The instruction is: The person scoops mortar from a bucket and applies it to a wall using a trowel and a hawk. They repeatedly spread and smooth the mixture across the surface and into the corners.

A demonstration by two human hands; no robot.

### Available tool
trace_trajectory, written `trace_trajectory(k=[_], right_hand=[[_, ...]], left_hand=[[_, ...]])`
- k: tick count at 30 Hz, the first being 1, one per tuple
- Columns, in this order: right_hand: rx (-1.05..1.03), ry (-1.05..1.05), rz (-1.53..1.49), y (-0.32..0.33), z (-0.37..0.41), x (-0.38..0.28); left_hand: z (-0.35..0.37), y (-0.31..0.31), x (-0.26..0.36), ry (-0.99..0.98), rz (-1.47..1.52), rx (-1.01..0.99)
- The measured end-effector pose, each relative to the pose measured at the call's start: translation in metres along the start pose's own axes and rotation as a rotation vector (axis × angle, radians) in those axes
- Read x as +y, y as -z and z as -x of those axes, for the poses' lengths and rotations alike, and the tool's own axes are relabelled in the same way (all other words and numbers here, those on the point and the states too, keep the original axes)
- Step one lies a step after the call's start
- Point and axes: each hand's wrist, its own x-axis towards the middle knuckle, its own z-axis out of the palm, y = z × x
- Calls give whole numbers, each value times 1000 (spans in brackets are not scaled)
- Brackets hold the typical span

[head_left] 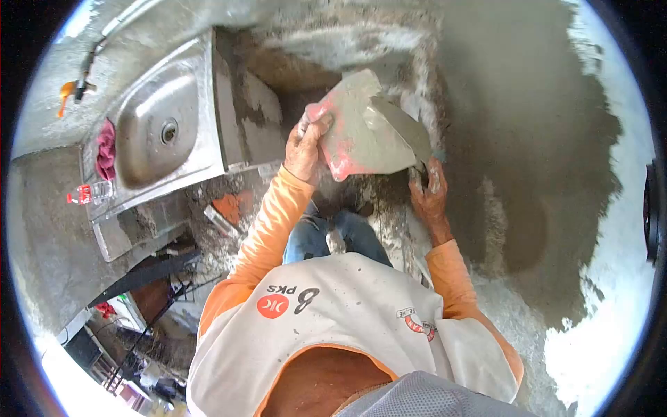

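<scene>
My left hand [304, 147] is closed on the left edge of a reddish mortar board [340, 149], its thumb on top. Grey wet mortar [354, 111] covers most of the board. My right hand [431, 198] is closed at the board's right side, around the handle end of a trowel [403, 128]. The trowel's blade is coated in mortar and lies against the board's right part; its handle is mostly hidden by my fingers. Both hands are smeared with grey.
A steel sink [167, 132] is at the left, with a pink cloth [105, 149] and a plastic bottle [90, 192] on its edge. An orange-handled tap [67, 90] is above it. Dark wet plaster [528, 153] coats the wall on the right. Rubble [229, 208] lies below the sink.
</scene>
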Motion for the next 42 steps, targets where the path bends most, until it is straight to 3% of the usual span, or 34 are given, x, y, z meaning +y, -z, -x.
trace_trajectory(k=[2, 3, 5, 9, 12, 14, 15, 17, 20, 23, 27, 30, 34, 36, 38, 42], right_hand=[[165, 232, 146, 10, -8, -2], [188, 248, 153, 15, -15, -5], [131, -1, -126, 27, -31, -13], [229, 22, 94, 52, -43, -34], [155, -84, 149, 42, -27, -33], [217, -436, 38, 26, -10, -35], [236, -453, 40, 22, -10, -48], [253, -798, -225, 21, -9, -80], [188, -990, -292, 1, 10, -84], [291, -876, -287, -15, 11, -95], [216, -856, -143, -6, -10, -78], [334, -833, -283, 23, -64, -76], [366, -553, -144, 55, -128, -50], [337, -465, -38, 62, -149, -38], [271, -575, -100, 67, -168, -37], [262, -574, -49, 60, -174, -29]], left_hand=[[3, -27, 20, 7, 50, -56], [4, -37, 30, -11, 45, -78], [4, -57, 49, -49, -54, -83], [-10, -77, 73, -128, 33, -196], [-15, -101, 103, -162, 72, -208], [-31, -105, 109, -146, 40, -244], [-39, -101, 108, -131, 11, -235], [-62, -93, 96, -71, -69, -226], [-109, -87, 64, 15, -96, -229], [-155, -103, 32, 73, 20, -239], [-222, -118, -10, 71, 155, -243], [-273, -138, -38, 106, 236, -221], [-314, -168, -55, 130, 249, -219], [-325, -171, -56, 99, 163, -179], [-336, -166, -49, 108, 91, -174], [-339, -164, -27, 125, -134, -200]])
